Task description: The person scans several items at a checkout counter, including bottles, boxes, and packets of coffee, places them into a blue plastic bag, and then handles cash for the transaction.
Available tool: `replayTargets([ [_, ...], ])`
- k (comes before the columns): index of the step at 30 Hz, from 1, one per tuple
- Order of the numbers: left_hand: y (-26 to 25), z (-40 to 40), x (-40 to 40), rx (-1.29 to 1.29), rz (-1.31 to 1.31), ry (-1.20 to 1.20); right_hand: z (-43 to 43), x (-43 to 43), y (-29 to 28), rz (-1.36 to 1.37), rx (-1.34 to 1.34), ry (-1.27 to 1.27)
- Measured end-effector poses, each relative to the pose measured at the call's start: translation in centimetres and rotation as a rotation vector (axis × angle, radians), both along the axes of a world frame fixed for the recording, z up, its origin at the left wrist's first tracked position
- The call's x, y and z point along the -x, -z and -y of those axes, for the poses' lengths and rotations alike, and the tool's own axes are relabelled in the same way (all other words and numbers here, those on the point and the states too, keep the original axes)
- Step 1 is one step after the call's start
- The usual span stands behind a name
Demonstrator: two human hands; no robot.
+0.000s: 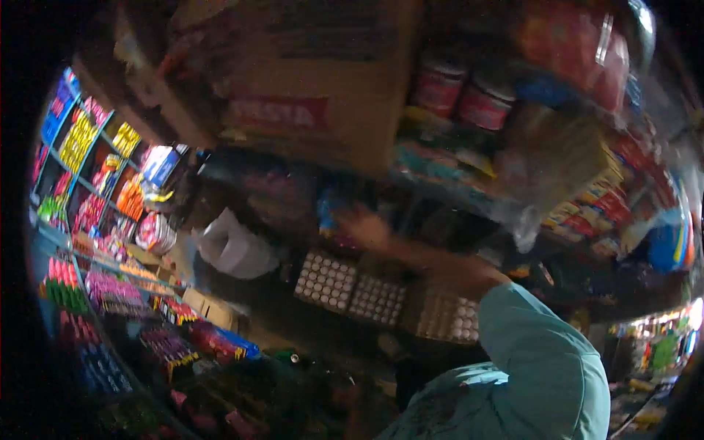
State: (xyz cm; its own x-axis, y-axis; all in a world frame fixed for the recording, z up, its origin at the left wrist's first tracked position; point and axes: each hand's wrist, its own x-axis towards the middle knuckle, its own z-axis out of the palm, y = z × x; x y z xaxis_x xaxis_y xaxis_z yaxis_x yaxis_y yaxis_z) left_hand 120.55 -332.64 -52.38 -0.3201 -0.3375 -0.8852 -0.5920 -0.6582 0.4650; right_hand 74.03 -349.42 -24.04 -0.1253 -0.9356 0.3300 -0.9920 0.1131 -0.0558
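Note:
My right hand reaches forward in a short teal sleeve; motion blurs its fingers. Close to the fingertips is a small blue packet-like thing, and I cannot tell whether the hand touches it. Beneath the forearm are trays of eggs: one full tray, a second tray beside it, and a partly filled carton tray nearer my elbow. To the left of the hand sits a white plastic bag. My left hand is out of view.
A large cardboard box bearing print looms above the hand. Red-labelled cans and packets stand at upper right, near a clear plastic wrap. Shelves of bright packaged goods line the left side. More packs lie at lower left.

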Motion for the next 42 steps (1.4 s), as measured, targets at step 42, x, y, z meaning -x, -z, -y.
replayTargets([
  [42,-12.6,-89.4,64.2,0.378,-0.286,2.098,-133.7,-4.3,-12.6,1.675,2.059,0.346],
])
